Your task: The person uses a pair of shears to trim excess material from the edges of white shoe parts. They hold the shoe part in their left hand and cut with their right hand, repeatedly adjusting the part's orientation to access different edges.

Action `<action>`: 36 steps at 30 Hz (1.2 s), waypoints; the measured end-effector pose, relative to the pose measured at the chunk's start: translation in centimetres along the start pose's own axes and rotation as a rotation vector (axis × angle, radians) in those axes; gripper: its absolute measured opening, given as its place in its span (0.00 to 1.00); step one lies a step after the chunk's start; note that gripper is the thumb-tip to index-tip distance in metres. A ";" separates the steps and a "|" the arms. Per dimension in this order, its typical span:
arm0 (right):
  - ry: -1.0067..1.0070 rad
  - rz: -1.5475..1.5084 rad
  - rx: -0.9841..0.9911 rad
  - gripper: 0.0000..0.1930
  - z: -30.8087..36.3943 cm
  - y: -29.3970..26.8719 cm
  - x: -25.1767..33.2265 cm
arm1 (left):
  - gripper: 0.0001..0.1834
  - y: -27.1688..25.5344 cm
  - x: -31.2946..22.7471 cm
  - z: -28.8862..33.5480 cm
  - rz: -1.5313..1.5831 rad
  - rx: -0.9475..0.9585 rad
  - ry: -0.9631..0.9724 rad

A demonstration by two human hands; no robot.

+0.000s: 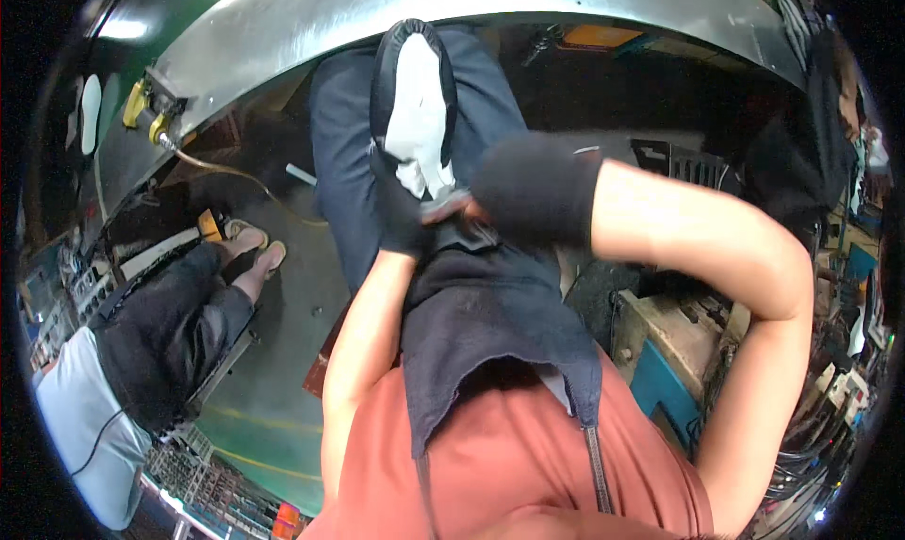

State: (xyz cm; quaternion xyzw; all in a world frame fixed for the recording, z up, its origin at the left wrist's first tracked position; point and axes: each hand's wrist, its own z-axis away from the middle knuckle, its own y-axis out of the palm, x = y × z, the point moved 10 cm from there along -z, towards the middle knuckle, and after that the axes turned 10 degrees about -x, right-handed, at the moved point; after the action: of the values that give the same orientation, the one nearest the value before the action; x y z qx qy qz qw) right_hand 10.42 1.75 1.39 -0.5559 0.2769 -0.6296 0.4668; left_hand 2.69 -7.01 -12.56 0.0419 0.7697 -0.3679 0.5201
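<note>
A black shoe upper with a white underside (419,97) lies sole up across my lap, its toe pointing away from me toward the metal bench. My left hand (401,205), in a black glove, is closed around its heel end from the left. Against the same end from the right comes my right hand (523,187), also black-gloved and blurred by motion. Its bent fingertips are closed at a small greyish edge by the heel; what exactly they pinch is too smeared to tell. A loose black flap hangs below the fingers.
A curved metal bench (311,12) spans the far side. On its left end sits a yellow air tool (141,111) with a hose. A co-worker (170,333) sits at the left. A beige and blue machine (665,351) and tangled cables stand at my right.
</note>
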 end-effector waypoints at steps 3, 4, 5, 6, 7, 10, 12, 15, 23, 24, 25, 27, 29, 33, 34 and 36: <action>-0.187 0.079 -0.273 0.12 0.2 1.6 6.9 | 0.43 -2.0 -2.2 -1.8 0.063 0.078 -0.251; -0.424 -0.174 -0.292 0.13 0.6 1.3 8.6 | 0.39 -2.0 -2.4 -2.1 0.009 0.156 -0.109; -0.405 -0.152 -0.263 0.14 0.2 2.5 5.5 | 0.36 -2.5 -2.6 -2.2 -0.045 0.208 0.036; -0.386 -0.131 -0.230 0.15 0.5 4.1 2.5 | 0.28 -3.1 -3.6 -2.6 0.051 0.212 0.097; -0.153 -0.221 -0.358 0.15 0.8 3.0 -0.6 | 0.21 -3.7 -4.5 -2.9 0.144 0.223 0.153; 0.160 -0.415 -0.315 0.16 3.6 3.6 -4.2 | 0.19 -2.9 -3.8 -4.2 0.141 0.333 -0.068; 0.405 -0.541 -0.141 0.18 4.7 4.4 -6.1 | 0.23 0.1 -6.6 -4.2 1.139 0.338 -0.764; 0.441 -1.026 -0.120 0.26 2.9 5.7 -6.9 | 0.26 1.1 -6.5 -4.4 1.058 0.343 -0.733; 0.178 -0.433 -0.579 0.23 3.9 -5.8 -1.0 | 0.23 4.0 -0.8 -2.9 0.815 0.210 -0.729; 0.139 -0.373 -0.630 0.22 4.4 -6.3 -0.6 | 0.23 4.3 -0.7 -2.7 0.816 0.249 -0.758; 0.225 -0.500 -0.510 0.23 4.4 -4.7 -1.6 | 0.24 4.6 -0.5 -2.2 0.817 0.285 -0.794; 0.390 -0.739 -0.267 0.23 4.8 -1.4 -3.6 | 0.25 3.4 -4.6 -2.7 0.939 0.291 -0.847; 0.417 -0.891 -0.213 0.24 4.3 1.6 -4.5 | 0.27 3.2 -4.1 -2.8 0.934 0.337 -0.795; 0.473 -1.767 0.124 0.24 3.7 9.3 -3.6 | 0.27 3.6 -3.4 -2.2 0.949 0.383 -0.859; 0.457 -1.996 0.252 0.24 3.8 9.4 -2.4 | 0.27 3.4 -3.8 -2.2 0.956 0.369 -0.851; 0.633 -1.857 0.213 0.24 3.9 10.6 -2.8 | 0.27 3.1 -4.6 -2.4 0.986 0.350 -0.853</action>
State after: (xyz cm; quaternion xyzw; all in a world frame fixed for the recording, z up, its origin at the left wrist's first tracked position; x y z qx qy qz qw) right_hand 17.00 0.59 -8.14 -0.3134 -0.2157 -0.8873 -0.2609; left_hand 4.34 -1.84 -9.89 0.3231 0.3167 -0.1912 0.8711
